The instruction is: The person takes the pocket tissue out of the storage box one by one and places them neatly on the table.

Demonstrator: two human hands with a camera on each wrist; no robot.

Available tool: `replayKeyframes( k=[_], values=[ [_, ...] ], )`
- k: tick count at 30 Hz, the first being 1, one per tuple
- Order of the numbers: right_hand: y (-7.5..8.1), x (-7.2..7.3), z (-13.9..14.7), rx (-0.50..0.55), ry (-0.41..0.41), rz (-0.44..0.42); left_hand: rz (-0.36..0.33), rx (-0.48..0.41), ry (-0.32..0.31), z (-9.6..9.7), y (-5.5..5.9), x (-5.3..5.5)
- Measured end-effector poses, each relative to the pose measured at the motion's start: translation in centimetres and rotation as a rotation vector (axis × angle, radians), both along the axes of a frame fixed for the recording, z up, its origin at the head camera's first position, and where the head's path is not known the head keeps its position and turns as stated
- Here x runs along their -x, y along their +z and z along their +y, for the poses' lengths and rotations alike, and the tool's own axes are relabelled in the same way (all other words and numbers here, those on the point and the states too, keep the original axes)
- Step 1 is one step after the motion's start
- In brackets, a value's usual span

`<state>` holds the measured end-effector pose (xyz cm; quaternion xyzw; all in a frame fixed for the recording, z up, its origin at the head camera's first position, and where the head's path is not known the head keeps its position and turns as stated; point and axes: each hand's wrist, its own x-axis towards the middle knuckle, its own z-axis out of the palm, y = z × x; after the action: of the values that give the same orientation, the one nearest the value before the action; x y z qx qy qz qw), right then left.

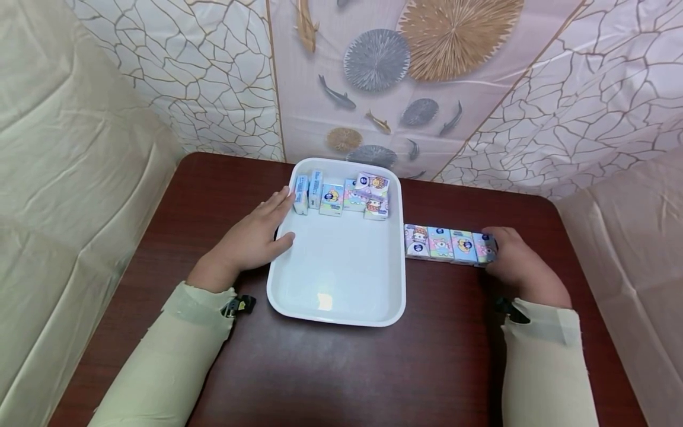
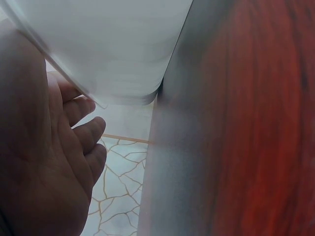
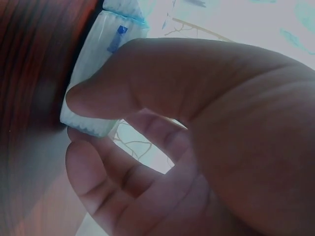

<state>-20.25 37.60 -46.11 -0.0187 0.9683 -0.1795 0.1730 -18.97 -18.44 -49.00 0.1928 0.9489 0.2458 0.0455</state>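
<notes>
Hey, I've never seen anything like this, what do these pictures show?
No machine here: it's a person working bare-handed. The wide picture comes from a camera worn on the head; the two close-ups come from one on each wrist. On the dark red-brown table stands a white tray with cartoon-printed tissue packs toward its far end. Beside its right edge lies a row of four more. The right hand has the pack farthest from the tray in its grip, while the left hand rests against the tray's left rim.

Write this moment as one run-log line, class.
left hand: touches white tray, left side; right hand: pinches rightmost packet of four-packet row; row: on table, right of tray; tray: other packets along far end
</notes>
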Motion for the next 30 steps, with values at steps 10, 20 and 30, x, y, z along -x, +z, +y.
replayKeyframes(
  k=[10,20,30],
  values=[
    [0.7,-0.3,-0.3,0.031,-0.039,-0.064,0.004,0.002,-0.002,0.0,0.0,0.0],
    [2.9,-1.0,-2.1,-0.060,-0.006,0.119,0.012,-0.002,-0.003,0.0,0.0,0.0],
    [6.5,-1.7,-6.8,-0.063,0.059,0.225,0.011,-0.002,-0.005,-0.1,0.0,0.0]
  ],
)
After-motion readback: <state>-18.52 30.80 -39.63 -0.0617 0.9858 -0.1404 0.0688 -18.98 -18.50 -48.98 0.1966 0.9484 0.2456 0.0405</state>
